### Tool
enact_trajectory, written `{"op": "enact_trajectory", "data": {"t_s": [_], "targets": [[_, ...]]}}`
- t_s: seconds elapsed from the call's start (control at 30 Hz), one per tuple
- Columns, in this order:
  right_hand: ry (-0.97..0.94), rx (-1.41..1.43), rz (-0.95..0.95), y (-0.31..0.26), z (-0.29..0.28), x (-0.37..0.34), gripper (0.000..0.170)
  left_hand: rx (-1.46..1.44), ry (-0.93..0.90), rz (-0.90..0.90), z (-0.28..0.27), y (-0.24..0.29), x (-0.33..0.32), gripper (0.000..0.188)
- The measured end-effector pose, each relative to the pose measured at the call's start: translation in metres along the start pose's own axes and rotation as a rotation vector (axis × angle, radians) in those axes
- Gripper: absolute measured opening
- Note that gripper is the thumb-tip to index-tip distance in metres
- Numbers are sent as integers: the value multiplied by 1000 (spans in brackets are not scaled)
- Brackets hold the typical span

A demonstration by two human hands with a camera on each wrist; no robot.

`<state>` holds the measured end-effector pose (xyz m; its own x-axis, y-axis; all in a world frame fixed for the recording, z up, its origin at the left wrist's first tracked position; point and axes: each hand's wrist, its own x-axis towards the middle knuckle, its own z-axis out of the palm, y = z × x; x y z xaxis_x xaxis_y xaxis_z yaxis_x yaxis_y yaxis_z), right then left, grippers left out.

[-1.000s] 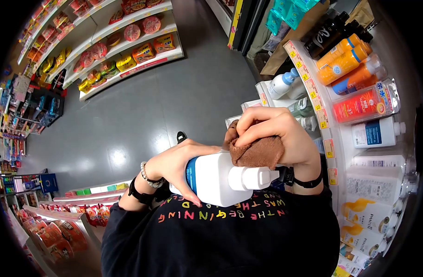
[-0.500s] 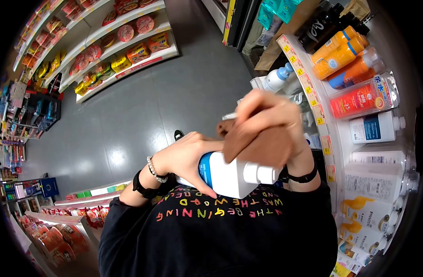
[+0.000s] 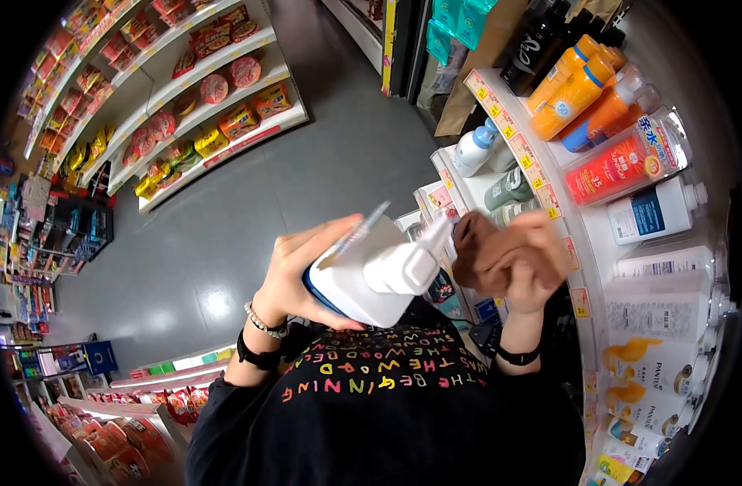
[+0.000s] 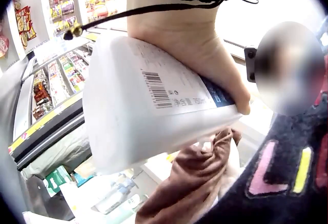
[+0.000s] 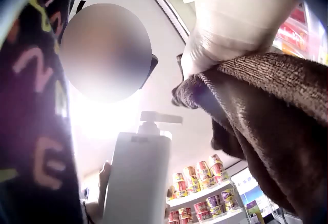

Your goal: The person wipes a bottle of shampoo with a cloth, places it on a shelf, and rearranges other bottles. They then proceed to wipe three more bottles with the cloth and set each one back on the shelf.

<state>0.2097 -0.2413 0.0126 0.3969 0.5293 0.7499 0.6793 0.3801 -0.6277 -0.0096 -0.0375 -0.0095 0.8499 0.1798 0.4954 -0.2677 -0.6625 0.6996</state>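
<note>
White pump bottle (image 3: 361, 279) and brown cloth (image 3: 488, 259) in hands (image 3: 288, 271); stocked shelf (image 3: 536, 175) nearby.

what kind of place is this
Probably a convenience store or small supermarket: price tags line a shelf of toiletries, sunscreen bottles stand there, and packaged noodles fill shelves across the aisle.

Grey floor (image 3: 338, 154) spreads toward eleven o'clock; noodle shelves (image 3: 225, 159) curve at ten, a toiletries shelf (image 3: 591, 231) at three, snack racks (image 3: 111, 407) at eight. White light (image 5: 102, 124) glares overhead.
</note>
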Motion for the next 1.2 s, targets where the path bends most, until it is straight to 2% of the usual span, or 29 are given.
{"op": "enact_trajectory", "data": {"t_s": [0.07, 0.1, 0.13, 0.2, 0.27, 0.33, 0.37, 0.4, 0.43, 0.47, 0.5, 0.53, 0.6, 0.63, 0.67, 0.73, 0.77, 0.8, 0.87, 0.9, 0.93, 0.97, 1.0, 1.07, 1.1, 1.13, 1.2], "targets": [[-282, 104, 169, 7, 2, -8, 21, 17, 184, -46, 3, -5, -2, 98], [-351, 114, 243, 8, 7, -12, 25, -88, 359, -115, 13, -2, 1, 100], [-418, 123, 315, 7, 16, -16, 29, -89, 449, -73, 15, -6, 6, 96], [-525, 280, 638, -1, 34, -22, 57, -156, 482, -51, 19, -14, 13, 90], [-591, 229, 575, -2, 52, -26, 83, -300, 573, -114, 30, -14, 22, 92], [-560, 92, 570, -5, 66, -28, 103, -356, 634, -140, 39, -13, 31, 92], [-505, 96, 618, -10, 71, -25, 105, -356, 617, -122, 44, -12, 33, 92], [-475, 91, 610, -9, 76, -26, 105, -399, 673, -197, 48, -9, 34, 91], [-349, 65, 472, -5, 81, -29, 101, -445, 719, -269, 54, -6, 37, 89], [-219, 29, 334, -2, 81, -31, 98, -488, 833, -223, 64, -1, 43, 86], [-177, 58, 418, -3, 78, -34, 89, -493, 799, -341, 67, 3, 42, 87], [-129, 32, 414, 1, 74, -36, 89, -493, 761, -459, 69, 5, 38, 88], [-145, 188, 442, 17, 69, -43, 88, -462, 634, -372, 68, -4, 28, 94], [-111, 378, 486, 27, 69, -53, 89, -611, 530, -338, 64, 0, 27, 97], [-83, 366, 481, 34, 65, -56, 89, -671, 503, -422, 59, 7, 32, 105], [-210, 793, 609, 40, 55, -64, 95, -783, 445, -224, 53, 8, 40, 118], [-261, 913, 680, 28, 46, -56, 98, -672, 330, -138, 49, 9, 42, 108], [-273, 1036, 759, 11, 39, -47, 99, -676, 324, -138, 51, 1, 41, 108], [-342, 1130, 804, 8, 34, -52, 99, -764, -14, -125, 57, 3, 51, 95], [-320, 1103, 775, 6, 31, -55, 98, -962, 45, -322, 68, 15, 52, 85], [-295, 1074, 741, 4, 30, -57, 98, -1151, 100, -524, 75, 47, 74, 75], [-366, 1127, 732, 16, 28, -68, 93, -723, -75, -53, 83, 29, 77, 56], [-354, 1126, 729, 14, 23, -72, 93, -724, -86, -53, 85, 29, 81, 56], [-368, 966, 701, 11, 14, -76, 87, -997, -99, -53, 91, 34, 84, 57], [-330, 892, 635, 7, 8, -72, 78, -1015, -120, 43, 93, 38, 88, 63], [-228, 668, 586, 13, 8, -81, 68, -978, -18, -255, 97, -37, 33, 76], [-137, 322, 672, -26, -15, -54, 47, -1193, -114, -327, 91, -32, 38, 111]]}}
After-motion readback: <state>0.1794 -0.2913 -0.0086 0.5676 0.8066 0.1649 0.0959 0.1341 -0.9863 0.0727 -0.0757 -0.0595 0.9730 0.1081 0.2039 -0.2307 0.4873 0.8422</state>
